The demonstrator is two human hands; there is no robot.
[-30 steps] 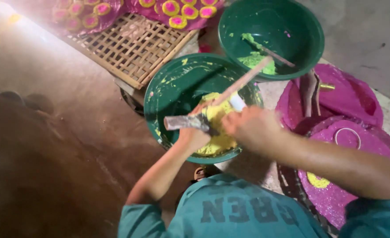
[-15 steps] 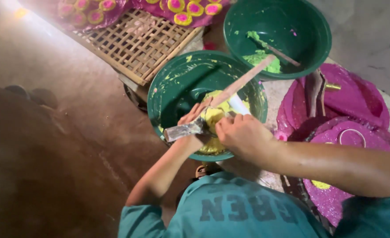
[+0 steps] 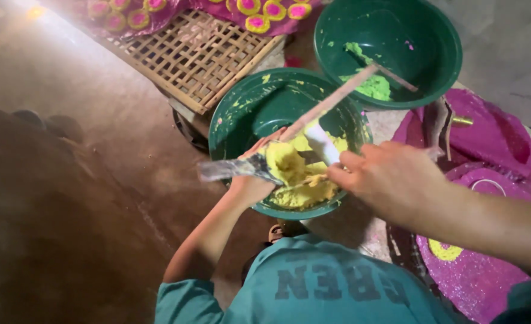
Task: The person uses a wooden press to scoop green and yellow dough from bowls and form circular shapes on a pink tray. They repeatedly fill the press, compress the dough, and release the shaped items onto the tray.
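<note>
The bare left forearm rises from the lower middle of the view, bent at the elbow, and the left hand is curled closed with its thumb side up. The right forearm comes in from the lower right edge, and the right hand points left, fingers pinched together.

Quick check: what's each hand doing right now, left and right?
Left hand: closed on a flat scraper loaded with yellow paste.
Right hand: closed around a white tool in the paste.

Hands over yellow paste
</note>
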